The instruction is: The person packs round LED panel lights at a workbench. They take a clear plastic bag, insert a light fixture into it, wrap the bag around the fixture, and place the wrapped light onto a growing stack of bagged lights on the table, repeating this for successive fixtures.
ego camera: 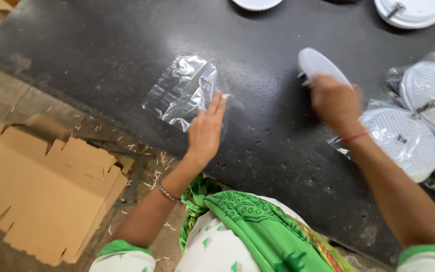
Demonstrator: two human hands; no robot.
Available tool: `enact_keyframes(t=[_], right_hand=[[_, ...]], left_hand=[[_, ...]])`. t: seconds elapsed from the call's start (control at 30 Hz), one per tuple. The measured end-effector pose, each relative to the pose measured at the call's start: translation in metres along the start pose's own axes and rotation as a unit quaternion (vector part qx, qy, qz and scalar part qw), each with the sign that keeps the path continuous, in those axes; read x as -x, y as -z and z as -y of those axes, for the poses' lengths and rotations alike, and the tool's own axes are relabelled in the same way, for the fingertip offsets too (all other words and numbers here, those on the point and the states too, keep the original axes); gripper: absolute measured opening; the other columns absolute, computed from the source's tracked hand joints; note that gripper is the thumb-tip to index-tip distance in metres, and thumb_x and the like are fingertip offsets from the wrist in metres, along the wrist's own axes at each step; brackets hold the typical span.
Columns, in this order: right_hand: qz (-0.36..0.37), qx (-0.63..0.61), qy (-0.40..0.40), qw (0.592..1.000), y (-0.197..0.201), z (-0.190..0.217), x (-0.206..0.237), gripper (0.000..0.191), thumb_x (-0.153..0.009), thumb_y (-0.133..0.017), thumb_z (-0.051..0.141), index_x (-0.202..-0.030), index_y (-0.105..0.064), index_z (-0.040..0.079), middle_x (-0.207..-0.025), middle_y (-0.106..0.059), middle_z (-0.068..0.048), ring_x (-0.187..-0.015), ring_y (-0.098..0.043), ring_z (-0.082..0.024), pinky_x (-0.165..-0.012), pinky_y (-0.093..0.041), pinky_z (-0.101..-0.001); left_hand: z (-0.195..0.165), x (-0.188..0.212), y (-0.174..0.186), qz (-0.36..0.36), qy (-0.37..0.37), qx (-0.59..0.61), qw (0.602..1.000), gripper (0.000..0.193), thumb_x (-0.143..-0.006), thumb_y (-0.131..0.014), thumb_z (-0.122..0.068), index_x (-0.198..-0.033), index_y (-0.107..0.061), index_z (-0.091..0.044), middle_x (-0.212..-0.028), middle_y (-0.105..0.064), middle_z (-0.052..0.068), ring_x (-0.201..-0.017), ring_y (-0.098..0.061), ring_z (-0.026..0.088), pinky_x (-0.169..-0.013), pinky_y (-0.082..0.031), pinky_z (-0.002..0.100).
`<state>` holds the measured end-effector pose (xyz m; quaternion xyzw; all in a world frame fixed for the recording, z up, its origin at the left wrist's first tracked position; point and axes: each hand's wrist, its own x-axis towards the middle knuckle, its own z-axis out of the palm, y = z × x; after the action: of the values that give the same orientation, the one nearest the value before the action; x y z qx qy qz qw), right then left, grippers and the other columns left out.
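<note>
White disc [322,64], black table [101,45]

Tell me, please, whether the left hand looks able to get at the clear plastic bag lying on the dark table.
Probably yes: the left hand already rests its fingertips on the clear plastic bag, which lies flat on the dark table with nothing covering it.
</note>
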<state>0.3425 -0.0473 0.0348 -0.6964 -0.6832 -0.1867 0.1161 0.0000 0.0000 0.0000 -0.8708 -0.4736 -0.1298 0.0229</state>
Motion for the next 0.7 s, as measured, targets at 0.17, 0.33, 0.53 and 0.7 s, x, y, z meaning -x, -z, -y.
enact_keyframes(t=[0.17, 0.33, 0.53, 0.7], right_hand=[[-0.070, -0.436, -0.165, 0.882, 0.035, -0.091, 0.022, 0.020, -0.111, -0.057, 0.005, -0.119, -0.074, -0.002, -0.104, -0.073, -0.010, -0.092, -0.067, -0.017, -0.086, -0.053, -0.0328], [0.046, -0.758, -0.350, 0.548, 0.010, -0.061, 0.082, 0.027, -0.108, -0.052, 0.015, -0.120, -0.067, -0.003, -0.118, -0.072, -0.010, -0.107, -0.069, -0.016, -0.096, -0.055, -0.0276], [0.070, -0.809, -0.386, 0.438, -0.003, -0.011, 0.131, 0.030, -0.108, -0.050, 0.015, -0.126, -0.064, -0.005, -0.114, -0.071, -0.011, -0.101, -0.068, -0.016, -0.091, -0.054, -0.0291], [0.057, -0.794, -0.406, 0.448, 0.000, 0.002, 0.152, 0.031, -0.108, -0.050, 0.012, -0.130, -0.061, -0.006, -0.117, -0.071, -0.009, -0.104, -0.068, -0.014, -0.093, -0.053, -0.0271]], left_hand=[[-0.009, -0.004, -0.021, -0.087, -0.017, 0.115, 0.989, 0.047, -0.084, -0.069, -0.004, -0.130, -0.064, -0.008, -0.134, -0.061, 0.004, -0.099, -0.069, 0.028, -0.082, -0.058, 0.038], [-0.013, -0.019, -0.007, -0.058, -0.044, 0.106, 0.992, 0.027, -0.092, -0.067, -0.003, -0.116, -0.068, -0.014, -0.133, -0.063, 0.002, -0.094, -0.071, 0.024, -0.081, -0.060, 0.037], [-0.012, -0.012, 0.014, 0.005, -0.092, 0.119, 0.989, 0.080, -0.071, -0.061, 0.014, -0.149, -0.049, -0.004, -0.156, -0.048, 0.011, -0.068, -0.069, 0.032, -0.057, -0.058, 0.041], [-0.014, -0.011, -0.025, 0.016, -0.118, 0.164, 0.979, 0.060, -0.092, -0.064, 0.005, -0.146, -0.050, -0.016, -0.162, -0.046, 0.002, -0.097, -0.075, 0.030, -0.078, -0.060, 0.044]])
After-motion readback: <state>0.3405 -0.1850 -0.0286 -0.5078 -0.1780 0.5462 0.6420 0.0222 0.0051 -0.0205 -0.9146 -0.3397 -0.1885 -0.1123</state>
